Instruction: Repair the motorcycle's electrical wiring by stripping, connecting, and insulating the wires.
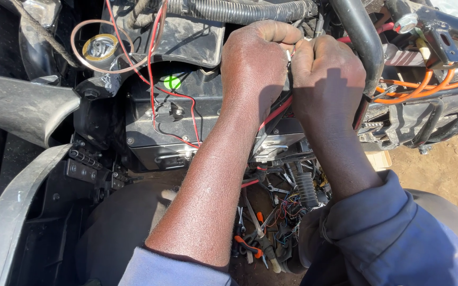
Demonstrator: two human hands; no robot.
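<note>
My left hand (255,58) and my right hand (327,74) are pressed together above a black box-shaped unit (178,124) inside an opened vehicle. Both fists pinch thin wire ends (291,53) between their fingertips, just under a black corrugated hose (239,9). A red wire (276,112) runs down from under my hands across the black unit. Another thin red wire (152,79) loops over the unit's left part, near a green round sticker (172,82). What the fingertips do to the wire ends is hidden by the knuckles.
A black frame tube (364,37) curves down right of my hands. Orange cables (425,87) run at the right. Pliers with orange handles (247,244) and loose coloured wires (287,209) lie on the ground below. Grey body panels (22,106) stand at the left. Bare soil (451,169) lies at the right.
</note>
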